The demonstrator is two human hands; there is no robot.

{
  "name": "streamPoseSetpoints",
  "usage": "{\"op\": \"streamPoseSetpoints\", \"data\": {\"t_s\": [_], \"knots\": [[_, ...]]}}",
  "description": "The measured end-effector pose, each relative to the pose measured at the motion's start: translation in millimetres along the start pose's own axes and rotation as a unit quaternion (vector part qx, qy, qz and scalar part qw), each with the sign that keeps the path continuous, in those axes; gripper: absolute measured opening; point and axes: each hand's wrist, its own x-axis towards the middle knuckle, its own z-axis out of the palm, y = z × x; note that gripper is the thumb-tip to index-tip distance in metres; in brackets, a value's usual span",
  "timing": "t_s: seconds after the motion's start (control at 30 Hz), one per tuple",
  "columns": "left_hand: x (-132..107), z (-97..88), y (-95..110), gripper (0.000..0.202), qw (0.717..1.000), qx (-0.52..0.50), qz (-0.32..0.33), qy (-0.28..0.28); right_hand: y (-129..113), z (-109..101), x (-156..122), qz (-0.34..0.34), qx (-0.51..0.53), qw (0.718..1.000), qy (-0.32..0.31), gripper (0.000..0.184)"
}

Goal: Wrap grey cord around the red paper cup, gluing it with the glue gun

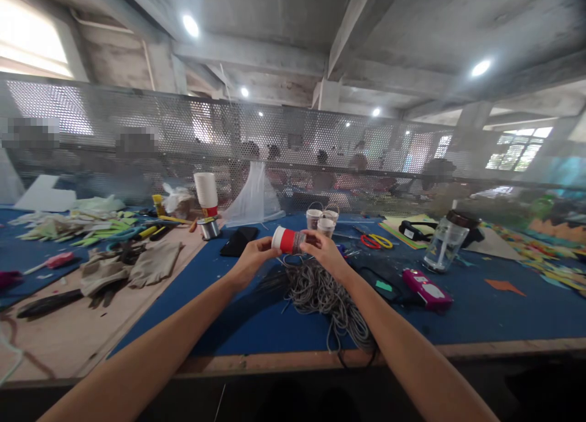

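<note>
A red paper cup point(287, 240) with a white rim lies sideways in the air between my hands. Grey cord point(299, 242) is wound around its right-hand end. My left hand point(251, 262) grips the cup near the rim, thumb and fingers closed. At the corded end, my right hand point(324, 253) is closed around the cup and cord. Beneath both hands a loose heap of grey cord point(320, 291) rests on the blue mat, and a strand of it rises toward the cup. Just behind stand several small white cups point(326, 226) with thin handles.
Stacked paper cups point(206, 190) stand on a metal tin point(209, 229) behind a black phone point(238, 241). Work gloves point(155, 263) lie at left. Scissors point(376, 241), a glass jar point(444, 245) and a magenta box point(426, 289) are at right. A mesh partition point(293, 129) runs behind.
</note>
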Motion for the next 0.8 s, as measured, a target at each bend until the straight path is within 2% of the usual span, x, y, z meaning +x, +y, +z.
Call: {"op": "streamPoseSetpoints", "data": {"t_s": [0.13, 0.33, 0.6, 0.8], "knots": [[1.5, -1.3, -2.2, 0.023, 1.0, -0.019, 0.001, 0.004, -0.6, -0.1, -1.3, -0.006, -0.002, 1.0, -0.019, 0.052], [2.3, -1.8, -4.0, 0.024, 0.999, -0.025, 0.004, 0.021, -2.2, 0.4, -3.1, -0.032, -0.032, 0.999, -0.012, 0.051], [3.2, -2.4, -5.0, 0.024, 0.999, -0.02, 0.01, 0.022, 12.1, -1.8, 2.0, -0.026, -0.037, 0.999, 0.009, 0.069], [3.2, -3.4, -6.2, 0.024, 0.999, -0.021, 0.003, 0.024, 15.7, -3.3, 2.4, -0.023, -0.038, 0.999, 0.002, 0.061]]}}
